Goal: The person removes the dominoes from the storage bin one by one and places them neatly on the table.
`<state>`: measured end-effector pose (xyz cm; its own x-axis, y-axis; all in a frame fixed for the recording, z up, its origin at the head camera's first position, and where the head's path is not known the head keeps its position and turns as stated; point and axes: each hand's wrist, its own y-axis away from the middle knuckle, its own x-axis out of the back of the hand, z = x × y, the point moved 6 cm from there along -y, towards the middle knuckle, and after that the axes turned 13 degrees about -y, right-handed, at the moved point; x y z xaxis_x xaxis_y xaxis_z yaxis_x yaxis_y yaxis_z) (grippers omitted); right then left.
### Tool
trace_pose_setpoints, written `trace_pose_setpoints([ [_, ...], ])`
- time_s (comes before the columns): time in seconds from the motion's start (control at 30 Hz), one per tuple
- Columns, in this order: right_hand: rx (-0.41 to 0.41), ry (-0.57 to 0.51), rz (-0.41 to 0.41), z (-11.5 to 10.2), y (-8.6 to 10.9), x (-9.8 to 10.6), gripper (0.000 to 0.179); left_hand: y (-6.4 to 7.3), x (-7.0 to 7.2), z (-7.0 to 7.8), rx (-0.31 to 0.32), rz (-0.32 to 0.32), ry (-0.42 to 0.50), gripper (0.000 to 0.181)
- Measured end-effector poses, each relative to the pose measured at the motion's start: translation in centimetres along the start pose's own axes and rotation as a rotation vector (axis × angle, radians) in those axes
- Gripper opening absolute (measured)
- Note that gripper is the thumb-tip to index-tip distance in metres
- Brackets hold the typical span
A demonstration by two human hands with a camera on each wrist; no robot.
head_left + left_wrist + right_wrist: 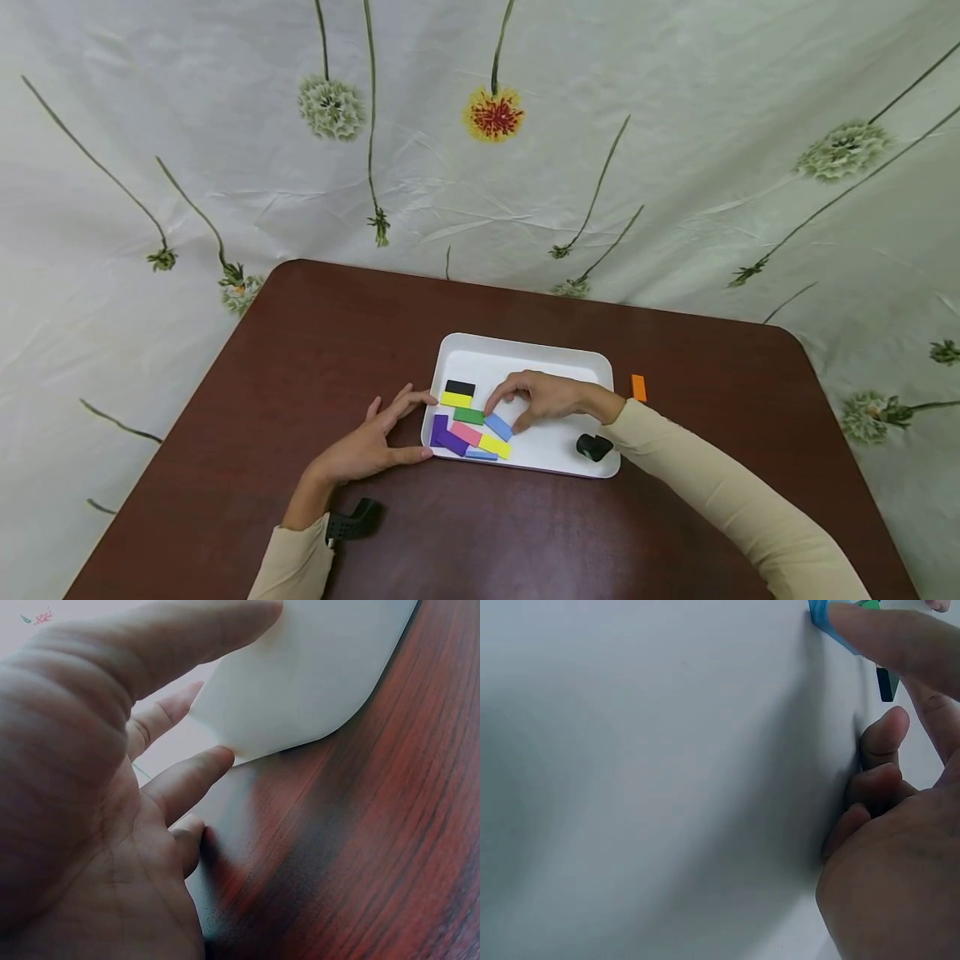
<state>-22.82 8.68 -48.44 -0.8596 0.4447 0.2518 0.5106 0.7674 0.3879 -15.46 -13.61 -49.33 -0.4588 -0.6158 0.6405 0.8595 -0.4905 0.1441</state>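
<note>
A white tray (540, 457) holds several small coloured blocks, mostly grouped toward its left side. My right hand (551, 396) reaches over the tray and pinches a blue block (498, 427) between thumb and index finger; that block (821, 615) shows at the top of the right wrist view. Beside it lie a green block (468, 416), a pink block (466, 433) and a yellow block (493, 447). With spread, fairly straight fingers, my left hand (367, 446) touches the tray's left edge. In the left wrist view its thumb lies against the tray's outer wall (315, 675).
Black (460, 387) and purple (452, 442) blocks also lie in the tray. An orange block (638, 387) sits on the brown table (360, 333), right of the tray. Near the right wrist, a dark device (594, 447) overlaps the tray. A flowered cloth (420, 167) hangs behind the table.
</note>
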Motion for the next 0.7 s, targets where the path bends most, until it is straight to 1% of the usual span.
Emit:
trace_pose_setpoints([
  [0.23,-0.019,0.014,-0.014,0.25,0.05,-0.18,0.043,0.03,0.02,0.07,-0.007,0.006,-0.013,0.067],
  [0.4,-0.023,0.055,-0.023,0.37,0.04,-0.19,0.042,0.05,-0.02,0.14,-0.015,0.008,-0.006,0.066],
  [0.5,-0.028,0.058,-0.024,0.30,0.13,-0.15,0.044,0.05,-0.01,0.13,-0.017,0.010,-0.003,0.066],
  [0.6,-0.024,0.054,-0.021,0.34,0.14,-0.19,0.045,0.04,0.03,0.15,-0.020,0.012,-0.005,0.067],
  [0.7,-0.015,0.080,-0.015,0.30,0.08,-0.27,0.047,0.03,0.06,0.19,-0.022,0.012,-0.005,0.067],
])
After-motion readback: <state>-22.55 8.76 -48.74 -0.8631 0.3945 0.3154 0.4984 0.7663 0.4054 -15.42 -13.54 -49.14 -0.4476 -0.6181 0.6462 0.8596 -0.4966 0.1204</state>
